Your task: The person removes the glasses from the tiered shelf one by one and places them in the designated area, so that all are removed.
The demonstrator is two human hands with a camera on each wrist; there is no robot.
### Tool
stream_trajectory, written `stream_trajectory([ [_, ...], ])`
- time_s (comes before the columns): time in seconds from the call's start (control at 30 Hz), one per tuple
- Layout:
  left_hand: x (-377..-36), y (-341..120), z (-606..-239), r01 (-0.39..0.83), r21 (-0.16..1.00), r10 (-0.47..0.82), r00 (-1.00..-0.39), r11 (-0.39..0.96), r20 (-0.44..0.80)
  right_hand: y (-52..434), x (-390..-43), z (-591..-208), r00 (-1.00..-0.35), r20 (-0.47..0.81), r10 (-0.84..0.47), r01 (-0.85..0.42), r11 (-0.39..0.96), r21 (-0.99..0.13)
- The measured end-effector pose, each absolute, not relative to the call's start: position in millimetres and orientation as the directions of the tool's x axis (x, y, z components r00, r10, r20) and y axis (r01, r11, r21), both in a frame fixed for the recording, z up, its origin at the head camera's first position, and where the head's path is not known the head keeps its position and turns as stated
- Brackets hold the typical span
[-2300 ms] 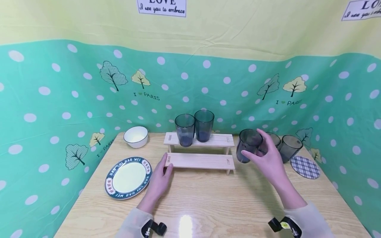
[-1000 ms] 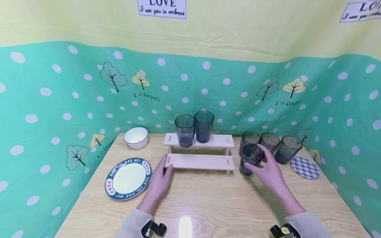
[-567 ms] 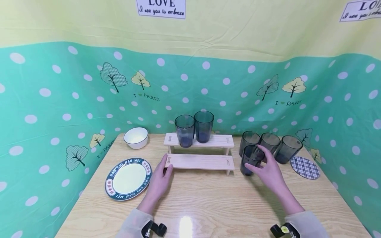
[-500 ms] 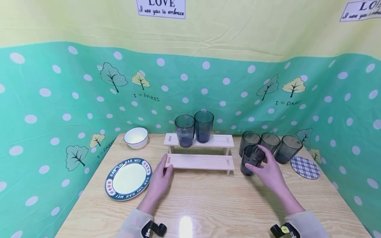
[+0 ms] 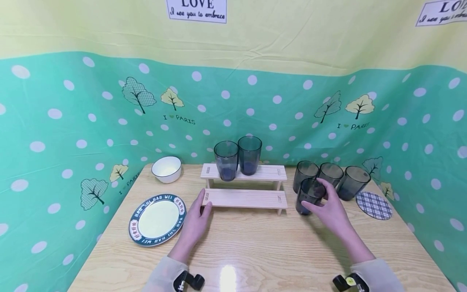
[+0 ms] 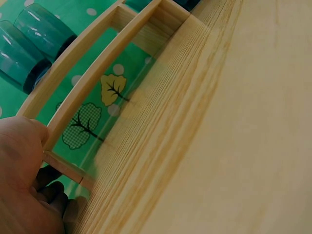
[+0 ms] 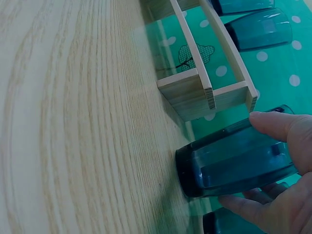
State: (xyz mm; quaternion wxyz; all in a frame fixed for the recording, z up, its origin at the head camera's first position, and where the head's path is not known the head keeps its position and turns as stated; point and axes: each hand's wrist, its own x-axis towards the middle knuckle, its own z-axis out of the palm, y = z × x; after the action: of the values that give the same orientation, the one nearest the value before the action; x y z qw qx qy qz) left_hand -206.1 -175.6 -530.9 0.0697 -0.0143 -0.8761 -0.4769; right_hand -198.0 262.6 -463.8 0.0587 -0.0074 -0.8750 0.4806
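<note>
My right hand [image 5: 318,199] grips a dark blue-grey tumbler [image 5: 308,198] that stands upright on the wooden table, just right of the two-step wooden rack [image 5: 244,197]. In the right wrist view the thumb and fingers [image 7: 273,124] wrap the tumbler [image 7: 229,163], whose base sits on the tabletop beside the rack's leg [image 7: 204,95]. My left hand [image 5: 204,201] holds the left end of the rack's lower step, thumb on top. The left wrist view shows that hand [image 6: 27,180] with fingers curled under the rack's end [image 6: 63,168].
Two tumblers [image 5: 238,157] stand on the rack's upper step. Three more tumblers [image 5: 330,175] stand at the back right, next to a plaid coaster [image 5: 373,205]. A white bowl [image 5: 166,167] and a blue-rimmed plate [image 5: 157,218] lie at the left. Cloth walls surround the table [image 5: 255,251].
My right hand has brought the tumbler down from the air onto the table in front of the three others; over the last second it barely shifts. The left hand has stayed put.
</note>
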Motion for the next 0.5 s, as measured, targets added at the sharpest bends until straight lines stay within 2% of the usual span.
stream_trajectory([
  [0.2,-206.0,-175.9,-531.7,0.088,0.833,-0.042,-0.990,0.546,0.132,263.0,-196.9,-462.0,-0.994,0.103,0.039,-0.066,0.542,-0.838],
  [0.5,-206.0,-176.5,-532.4,0.091,0.829,-0.042,-0.990,0.552,0.137,266.8,-193.0,-440.1,-0.977,0.204,0.066,-0.123,0.606,-0.786],
])
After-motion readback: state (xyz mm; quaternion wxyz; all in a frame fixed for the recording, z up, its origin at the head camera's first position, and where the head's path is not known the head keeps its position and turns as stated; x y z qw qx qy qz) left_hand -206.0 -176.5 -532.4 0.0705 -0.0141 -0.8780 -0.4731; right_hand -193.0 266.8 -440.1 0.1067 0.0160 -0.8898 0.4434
